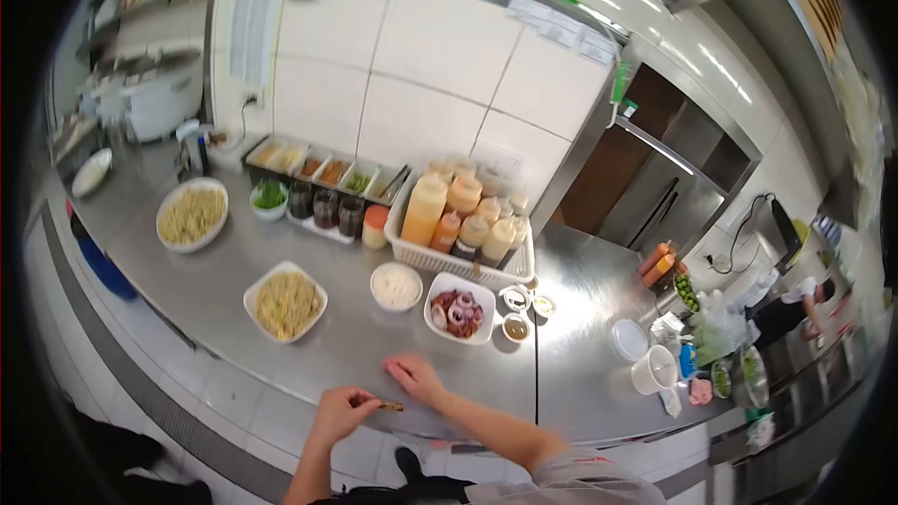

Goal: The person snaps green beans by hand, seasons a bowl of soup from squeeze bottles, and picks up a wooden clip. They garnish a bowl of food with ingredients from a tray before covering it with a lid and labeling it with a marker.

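Observation:
My left hand (344,413) is at the counter's front edge, thumb and fingers pinched on a small, flat brownish piece (392,406); its kind is too small to make out. My right hand (415,378) is just ahead, low over the steel counter (355,355). Motion blurs its fingers, so I cannot see whether they hold anything. Beyond the hands stand a white bowl of sliced red onion (458,314), a round bowl of white food (396,287) and a square bowl of noodle-like or rice-like food (286,306).
Behind the bowls, a white basket (458,260) holds several sauce bottles. Left of it are a topping tray (323,174), dark jars (325,209) and another filled bowl (192,215). A white tub (654,369) stands right. A co-worker (795,310) is at far right.

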A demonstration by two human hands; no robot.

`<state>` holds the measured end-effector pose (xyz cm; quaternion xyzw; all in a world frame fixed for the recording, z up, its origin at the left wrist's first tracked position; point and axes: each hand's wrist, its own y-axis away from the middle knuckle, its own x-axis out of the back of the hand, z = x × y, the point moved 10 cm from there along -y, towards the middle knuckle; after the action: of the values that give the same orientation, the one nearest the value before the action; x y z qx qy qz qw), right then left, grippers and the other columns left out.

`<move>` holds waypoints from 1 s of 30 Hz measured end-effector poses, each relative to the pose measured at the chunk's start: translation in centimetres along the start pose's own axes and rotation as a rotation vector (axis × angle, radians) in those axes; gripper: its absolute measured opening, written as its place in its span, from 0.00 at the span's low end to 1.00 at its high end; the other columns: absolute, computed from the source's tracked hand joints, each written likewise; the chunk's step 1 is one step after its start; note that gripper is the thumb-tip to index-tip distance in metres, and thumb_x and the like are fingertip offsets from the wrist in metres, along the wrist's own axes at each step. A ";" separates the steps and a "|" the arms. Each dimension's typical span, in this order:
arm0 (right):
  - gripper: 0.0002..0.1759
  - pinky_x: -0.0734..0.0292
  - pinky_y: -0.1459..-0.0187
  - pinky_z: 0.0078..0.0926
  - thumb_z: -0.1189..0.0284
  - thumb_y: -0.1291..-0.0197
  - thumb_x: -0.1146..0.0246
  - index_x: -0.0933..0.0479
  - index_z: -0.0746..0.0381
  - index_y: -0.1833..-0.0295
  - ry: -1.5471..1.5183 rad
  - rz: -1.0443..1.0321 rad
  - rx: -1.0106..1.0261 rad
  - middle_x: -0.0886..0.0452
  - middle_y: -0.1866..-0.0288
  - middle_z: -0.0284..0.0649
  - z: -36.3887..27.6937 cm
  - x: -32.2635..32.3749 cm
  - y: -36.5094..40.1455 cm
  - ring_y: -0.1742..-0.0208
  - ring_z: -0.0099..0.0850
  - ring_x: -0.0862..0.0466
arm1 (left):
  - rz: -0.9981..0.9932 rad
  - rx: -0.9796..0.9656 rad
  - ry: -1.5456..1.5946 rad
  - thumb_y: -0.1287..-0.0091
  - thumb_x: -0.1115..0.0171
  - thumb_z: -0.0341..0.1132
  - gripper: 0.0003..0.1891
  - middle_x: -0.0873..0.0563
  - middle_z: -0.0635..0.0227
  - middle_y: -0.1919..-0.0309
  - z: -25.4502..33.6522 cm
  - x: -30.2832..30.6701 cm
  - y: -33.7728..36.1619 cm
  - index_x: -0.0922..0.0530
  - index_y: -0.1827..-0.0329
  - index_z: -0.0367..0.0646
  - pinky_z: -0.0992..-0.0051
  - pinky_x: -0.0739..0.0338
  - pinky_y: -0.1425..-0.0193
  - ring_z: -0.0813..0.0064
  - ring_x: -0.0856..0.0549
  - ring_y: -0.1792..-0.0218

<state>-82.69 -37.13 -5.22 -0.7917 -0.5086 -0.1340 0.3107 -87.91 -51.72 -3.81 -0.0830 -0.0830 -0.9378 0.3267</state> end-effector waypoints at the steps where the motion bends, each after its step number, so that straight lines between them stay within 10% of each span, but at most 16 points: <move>1: 0.13 0.28 0.61 0.28 0.69 0.41 0.47 0.26 0.62 0.53 -0.138 -0.055 -0.054 0.22 0.66 0.42 0.0 -0.5 0.8 0.64 0.34 0.23 | -0.005 -0.034 -0.095 0.47 0.34 0.36 0.11 0.18 0.71 0.80 0.7 -1.0 -1.0 0.18 0.68 0.37 0.82 0.30 0.74 0.85 0.24 0.78; 5: 0.18 0.28 0.65 0.26 0.65 0.37 0.49 0.31 0.61 0.45 -0.591 -0.210 -0.505 0.22 0.66 0.40 1.1 -0.1 4.1 0.70 0.27 0.25 | -0.031 -0.017 -0.065 0.47 0.34 0.38 0.12 0.17 0.68 0.78 0.7 -5.2 -5.8 0.18 0.66 0.38 0.81 0.28 0.72 0.84 0.22 0.77; 9: 0.19 0.27 0.64 0.27 0.65 0.38 0.49 0.32 0.61 0.44 -0.463 -0.103 -0.439 0.23 0.65 0.40 3.7 5.2 4.5 0.71 0.28 0.25 | -0.180 0.099 -0.046 0.44 0.36 0.41 0.13 0.18 0.69 0.76 -0.4 -9.9 -9.2 0.19 0.64 0.39 0.82 0.27 0.70 0.83 0.21 0.74; 14: 0.18 0.27 0.63 0.27 0.65 0.39 0.47 0.30 0.60 0.46 -0.086 -0.029 -0.186 0.22 0.60 0.45 3.4 10.4 5.8 0.67 0.34 0.22 | 0.083 0.370 0.404 0.34 0.50 0.43 0.23 0.20 0.62 0.67 -3.9 -10.5 -13.7 0.37 0.40 0.40 0.76 0.22 0.72 0.74 0.19 0.73; 24: 0.12 0.31 0.67 0.29 0.70 0.44 0.43 0.25 0.62 0.54 -0.015 0.290 -0.137 0.26 0.68 0.41 3.5 13.1 6.0 0.68 0.35 0.26 | 0.097 0.084 0.164 0.32 0.62 0.35 0.19 0.19 0.55 0.75 -1.1 -12.1 -17.7 0.35 0.41 0.40 0.72 0.22 0.83 0.69 0.19 0.86; 26: 0.11 0.31 0.67 0.29 0.71 0.45 0.42 0.24 0.63 0.57 0.010 0.347 -0.177 0.27 0.70 0.41 3.7 13.8 6.6 0.69 0.35 0.28 | 0.071 0.093 0.066 0.33 0.62 0.35 0.19 0.19 0.51 0.68 0.5 -11.7 -16.6 0.34 0.41 0.40 0.68 0.21 0.71 0.61 0.17 0.76; 27: 0.11 0.31 0.67 0.28 0.72 0.46 0.42 0.24 0.63 0.57 0.077 0.391 -0.111 0.27 0.71 0.41 3.1 14.4 6.7 0.69 0.35 0.27 | 0.224 -0.349 -0.311 0.34 0.61 0.34 0.19 0.20 0.49 0.60 0.6 -10.5 -17.0 0.33 0.43 0.39 0.64 0.25 0.54 0.54 0.19 0.60; 30: 0.09 0.29 0.67 0.29 0.74 0.49 0.39 0.24 0.65 0.61 0.145 0.512 -0.109 0.24 0.72 0.43 1.8 17.4 7.1 0.71 0.35 0.24 | 0.161 -0.098 -0.206 0.35 0.59 0.34 0.18 0.21 0.53 0.55 0.8 -9.4 -13.8 0.32 0.43 0.42 0.65 0.32 0.47 0.53 0.23 0.52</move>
<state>-68.76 -25.56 0.06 -0.8985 -0.2603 -0.1343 0.3271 -89.24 -35.26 -6.39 -0.2010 -0.0631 -0.8981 0.3861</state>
